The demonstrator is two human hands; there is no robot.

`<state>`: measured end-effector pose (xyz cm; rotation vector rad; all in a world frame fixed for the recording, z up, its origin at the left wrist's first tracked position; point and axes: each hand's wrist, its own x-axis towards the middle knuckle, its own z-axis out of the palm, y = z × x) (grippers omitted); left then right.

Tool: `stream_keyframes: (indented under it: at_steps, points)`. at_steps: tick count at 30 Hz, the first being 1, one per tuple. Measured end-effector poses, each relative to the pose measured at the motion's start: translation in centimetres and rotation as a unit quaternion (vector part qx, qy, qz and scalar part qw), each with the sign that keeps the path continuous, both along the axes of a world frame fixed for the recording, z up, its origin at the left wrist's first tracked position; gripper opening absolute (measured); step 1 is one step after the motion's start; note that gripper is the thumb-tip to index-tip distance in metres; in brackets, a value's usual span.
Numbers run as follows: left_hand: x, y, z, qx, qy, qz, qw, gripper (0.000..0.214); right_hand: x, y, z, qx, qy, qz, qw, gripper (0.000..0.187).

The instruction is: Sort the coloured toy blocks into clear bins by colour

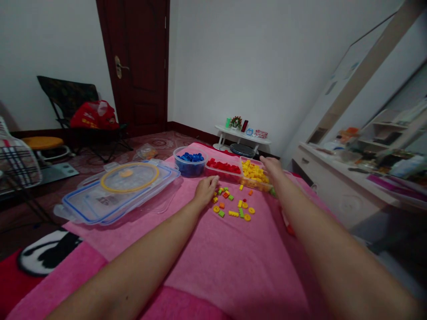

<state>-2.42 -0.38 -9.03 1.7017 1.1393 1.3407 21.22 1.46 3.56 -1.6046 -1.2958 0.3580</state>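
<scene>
A pink cloth (pixel 227 258) is lying before a white wall (pixel 233 58), carrying loose bricks (pixel 233 214). The left hand (pixel 206 190) is showing beside them, the right hand (pixel 271 168) beside a clear box (pixel 255 184); whether either grip is opening or clamping, I cannot tell.

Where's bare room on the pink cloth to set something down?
Between the left forearm and right forearm, pink cloth lies bare, nearer than the loose blocks. Crowded: the far end, blue-block tub, red-block tub, yellow-block tub; the left side, lids.

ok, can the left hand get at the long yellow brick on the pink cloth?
Likely yes: the left hand is close to the long yellow brick, with only small loose pieces between.
</scene>
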Motion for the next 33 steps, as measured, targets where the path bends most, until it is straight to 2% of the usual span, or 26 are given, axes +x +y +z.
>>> stream_keyframes:
  at_steps: [7, 11, 15, 18, 22, 28, 30, 33]
  points:
    - [0.0, 0.4, -0.4, -0.028, 0.004, 0.001, 1.000, 0.057, -1.4, -3.8, -6.8, -0.086, -0.197, -0.048, 0.975, 0.008]
    - [-0.1, 0.2, -0.2, -0.031, 0.004, 0.002, 1.000, 0.057, -2.0, -5.2, -9.0, -0.075, -0.261, -0.041, 0.962, 0.018]
    - [-0.1, 0.0, 0.0, -0.042, 0.003, 0.004, 0.999, 0.057, -3.9, -5.6, -8.5, -0.033, -0.293, 0.015, 0.955, 0.032]
    - [-0.1, 0.0, 0.1, -0.042, 0.004, 0.003, 0.999, 0.057, -6.4, -6.1, -7.7, -0.026, -0.315, 0.082, 0.945, 0.028]
    - [-0.1, 0.0, 0.0, -0.038, -0.006, -0.009, 0.999, 0.059, -8.8, -7.3, -7.5, -0.066, -0.356, 0.146, 0.921, 0.021]
    - [-0.2, -0.4, 0.3, -0.040, -0.014, -0.019, 0.999, 0.060, -9.7, -8.8, -7.6, -0.096, -0.394, 0.133, 0.904, 0.026]
    - [-0.2, -0.4, 0.3, -0.047, -0.022, -0.022, 0.998, 0.060, -9.4, -9.1, -6.8, -0.094, -0.392, 0.130, 0.906, 0.026]
    - [-0.2, -0.3, 0.3, -0.061, -0.032, -0.023, 0.997, 0.061, -7.4, -9.7, -4.5, -0.069, -0.370, 0.123, 0.919, 0.026]
